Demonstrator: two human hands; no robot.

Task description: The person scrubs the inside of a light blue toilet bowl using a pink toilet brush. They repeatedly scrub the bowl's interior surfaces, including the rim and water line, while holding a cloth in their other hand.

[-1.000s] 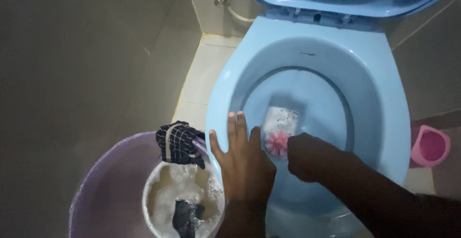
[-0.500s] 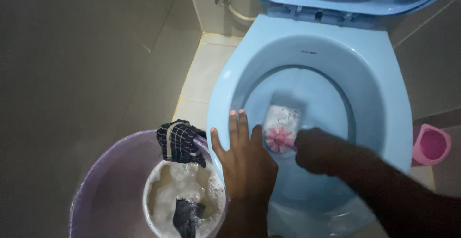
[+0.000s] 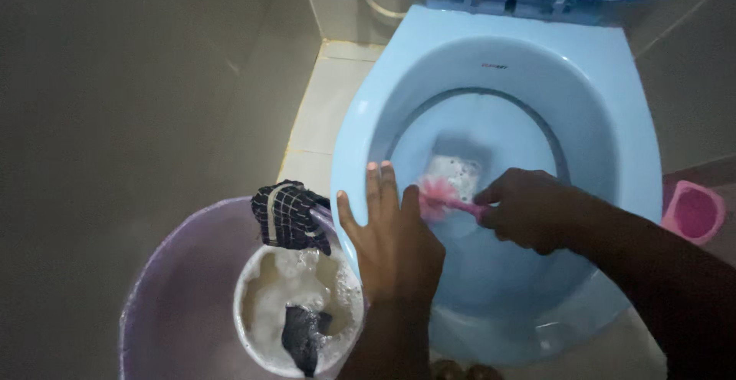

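Scrubbing: right hand (image 3: 529, 210) fingers curled tight around the pink brush (image 3: 445, 197) handle
Brush: bristle head low inside the blue toilet bowl (image 3: 613, 119), just beside the foamy water
Left hand (image 3: 395, 234): flat on the bowl's near rim, fingers pressed together, thumb spread
Beside: white bucket (image 3: 244, 303) of suds inside a purple basin (image 3: 176, 273); checked cloth (image 3: 287, 215) on the basin's edge; pink cup (image 3: 694, 211) at right

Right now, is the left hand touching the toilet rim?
Touching. The head view shows the left hand lying flat on the blue toilet rim, fingers spread over its edge.
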